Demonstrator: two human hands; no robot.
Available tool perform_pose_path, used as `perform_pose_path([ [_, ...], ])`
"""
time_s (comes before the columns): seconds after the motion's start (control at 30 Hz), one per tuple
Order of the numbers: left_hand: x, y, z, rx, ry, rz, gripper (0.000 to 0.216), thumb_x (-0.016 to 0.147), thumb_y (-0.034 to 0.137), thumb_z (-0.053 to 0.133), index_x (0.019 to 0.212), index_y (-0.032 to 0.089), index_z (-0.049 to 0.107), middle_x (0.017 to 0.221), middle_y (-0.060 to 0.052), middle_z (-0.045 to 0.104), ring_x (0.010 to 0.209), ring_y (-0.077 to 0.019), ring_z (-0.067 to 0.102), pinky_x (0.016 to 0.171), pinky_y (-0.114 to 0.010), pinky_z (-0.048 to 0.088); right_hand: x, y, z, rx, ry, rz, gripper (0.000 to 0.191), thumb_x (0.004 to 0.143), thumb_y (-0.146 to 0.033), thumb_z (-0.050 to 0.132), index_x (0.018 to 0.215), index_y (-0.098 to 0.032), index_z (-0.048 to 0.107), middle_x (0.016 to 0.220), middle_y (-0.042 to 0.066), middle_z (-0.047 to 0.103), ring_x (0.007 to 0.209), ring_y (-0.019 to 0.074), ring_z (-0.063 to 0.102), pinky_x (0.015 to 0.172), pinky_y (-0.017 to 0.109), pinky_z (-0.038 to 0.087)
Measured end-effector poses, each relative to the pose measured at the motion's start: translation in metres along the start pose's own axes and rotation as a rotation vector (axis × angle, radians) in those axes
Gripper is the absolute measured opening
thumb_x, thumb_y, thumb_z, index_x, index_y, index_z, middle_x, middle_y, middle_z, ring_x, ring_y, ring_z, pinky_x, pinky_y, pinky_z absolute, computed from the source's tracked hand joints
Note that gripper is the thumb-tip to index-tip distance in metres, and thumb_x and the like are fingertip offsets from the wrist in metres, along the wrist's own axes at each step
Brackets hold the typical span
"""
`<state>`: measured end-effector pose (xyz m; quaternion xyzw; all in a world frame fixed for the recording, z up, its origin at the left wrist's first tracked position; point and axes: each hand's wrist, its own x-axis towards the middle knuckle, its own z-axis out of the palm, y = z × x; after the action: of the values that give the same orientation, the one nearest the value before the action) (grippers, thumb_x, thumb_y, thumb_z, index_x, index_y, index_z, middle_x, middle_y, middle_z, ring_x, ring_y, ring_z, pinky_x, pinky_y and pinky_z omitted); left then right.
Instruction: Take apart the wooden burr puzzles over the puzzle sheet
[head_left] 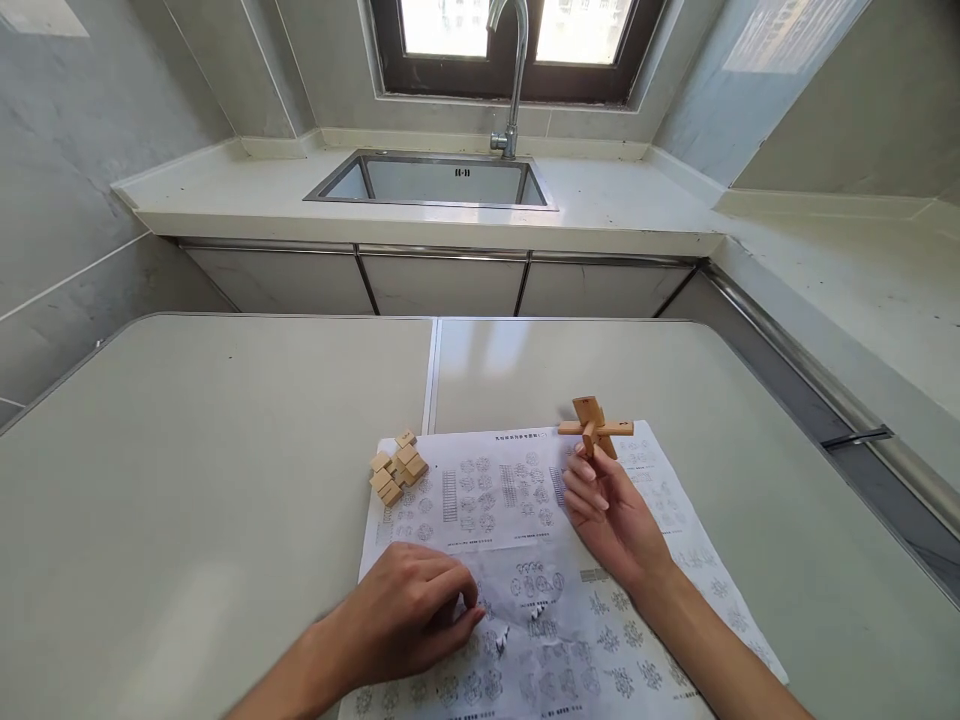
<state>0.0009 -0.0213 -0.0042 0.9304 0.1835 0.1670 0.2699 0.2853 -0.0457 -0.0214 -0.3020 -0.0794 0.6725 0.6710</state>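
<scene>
My right hand (606, 508) holds a wooden cross-shaped burr puzzle (594, 425) up by its lower end, just above the far right part of a printed instruction sheet (525, 560). My left hand (409, 620) rests knuckles-up on the sheet's near left part, its fingertips pinched on the crumpled paper; whether anything is in them is hidden. A second, pale wooden block puzzle (398, 468) lies on the sheet's far left corner, apart from both hands.
The sheet lies on a grey-white table (210, 470) with a seam down its middle. Beyond it runs a counter with a steel sink (431, 182) and tap (514, 75) under a window. Another counter (847, 290) runs along the right.
</scene>
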Motion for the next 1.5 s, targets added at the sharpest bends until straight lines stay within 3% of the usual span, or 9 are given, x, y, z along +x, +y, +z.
perform_pose_path([
  [0.13, -0.001, 0.0, 0.0, -0.006, 0.005, -0.045, 0.008, 0.101, 0.018, 0.059, 0.096, 0.023, 0.055, 0.067, 0.007, 0.062, 0.054, -0.0108, 0.055, 0.057, -0.025, 0.042, -0.011, 0.009, 0.007, -0.453, -0.065, 0.006, 0.029, 0.102, -0.048, 0.07, 0.095, -0.02, 0.072, 0.077, -0.001, 0.059, 0.055, 0.0076, 0.043, 0.052, 0.022, 0.041],
  [0.3, -0.005, -0.001, 0.002, -0.112, 0.146, -0.2, 0.024, 0.102, 0.023, 0.061, 0.119, 0.024, 0.045, 0.069, 0.009, 0.059, 0.05, -0.0092, 0.05, 0.05, -0.02, 0.04, -0.025, 0.02, 0.009, -0.84, -0.351, 0.077, 0.04, 0.103, -0.055, 0.064, 0.095, -0.017, 0.073, 0.077, 0.004, 0.066, 0.063, 0.0146, 0.055, 0.06, 0.028, 0.045],
  [0.5, -0.009, -0.006, 0.011, 0.022, 0.49, -0.208, 0.025, 0.106, 0.033, 0.061, 0.122, 0.024, 0.044, 0.071, 0.008, 0.059, 0.05, -0.0079, 0.05, 0.05, -0.017, 0.045, -0.036, 0.024, 0.019, -1.121, -0.623, -0.006, 0.027, 0.102, -0.034, 0.061, 0.082, -0.018, 0.07, 0.075, 0.004, 0.066, 0.068, 0.0168, 0.058, 0.062, 0.028, 0.044],
  [0.63, -0.005, -0.004, 0.007, 0.147, 0.5, -0.053, 0.014, 0.105, 0.023, 0.063, 0.118, 0.022, 0.058, 0.072, 0.005, 0.064, 0.053, -0.0082, 0.055, 0.054, -0.019, 0.047, -0.041, 0.025, 0.028, -1.22, -0.717, -0.043, 0.018, 0.099, -0.022, 0.058, 0.089, -0.02, 0.074, 0.077, 0.003, 0.066, 0.072, 0.0178, 0.058, 0.063, 0.028, 0.044],
  [0.77, -0.001, -0.001, 0.0, 0.198, 0.512, 0.017, 0.008, 0.103, 0.017, 0.065, 0.11, 0.021, 0.066, 0.075, 0.002, 0.069, 0.056, -0.0089, 0.057, 0.055, -0.021, 0.047, -0.04, 0.026, 0.028, -1.23, -0.677, -0.059, 0.021, 0.098, -0.024, 0.059, 0.082, -0.021, 0.073, 0.071, 0.002, 0.062, 0.067, 0.0172, 0.054, 0.059, 0.027, 0.04],
  [1.17, 0.002, 0.001, -0.001, 0.173, 0.536, 0.005, 0.011, 0.099, 0.011, 0.069, 0.098, 0.02, 0.063, 0.069, 0.005, 0.064, 0.054, -0.008, 0.052, 0.053, -0.021, 0.042, -0.039, 0.025, 0.022, -1.114, -0.516, 0.037, 0.04, 0.103, -0.05, 0.061, 0.078, -0.02, 0.065, 0.067, 0.0, 0.059, 0.059, 0.0136, 0.047, 0.056, 0.027, 0.035],
  [1.33, 0.003, 0.002, -0.003, 0.184, 0.535, 0.003, 0.008, 0.1, 0.014, 0.068, 0.099, 0.021, 0.065, 0.069, 0.004, 0.067, 0.053, -0.0081, 0.054, 0.052, -0.021, 0.043, -0.038, 0.027, 0.018, -1.121, -0.352, -0.095, 0.041, 0.099, -0.054, 0.067, 0.078, -0.023, 0.051, 0.066, -0.004, 0.046, 0.059, 0.0128, 0.039, 0.054, 0.027, 0.032],
  [1.43, 0.003, 0.004, -0.003, 0.19, 0.508, 0.022, 0.006, 0.101, 0.015, 0.067, 0.102, 0.021, 0.066, 0.073, 0.003, 0.072, 0.054, -0.0085, 0.058, 0.054, -0.022, 0.044, -0.037, 0.027, 0.016, -1.126, -0.218, -0.209, 0.032, 0.101, -0.05, 0.066, 0.09, -0.024, 0.053, 0.076, -0.003, 0.052, 0.062, 0.0137, 0.045, 0.055, 0.026, 0.038],
  [1.5, 0.002, 0.004, -0.002, 0.181, 0.497, 0.028, 0.007, 0.101, 0.015, 0.067, 0.104, 0.021, 0.067, 0.073, 0.003, 0.073, 0.054, -0.0086, 0.06, 0.054, -0.022, 0.044, -0.036, 0.027, 0.015, -1.159, -0.232, -0.235, 0.022, 0.103, -0.046, 0.065, 0.109, -0.025, 0.058, 0.089, 0.0, 0.061, 0.064, 0.0141, 0.052, 0.057, 0.027, 0.044],
])
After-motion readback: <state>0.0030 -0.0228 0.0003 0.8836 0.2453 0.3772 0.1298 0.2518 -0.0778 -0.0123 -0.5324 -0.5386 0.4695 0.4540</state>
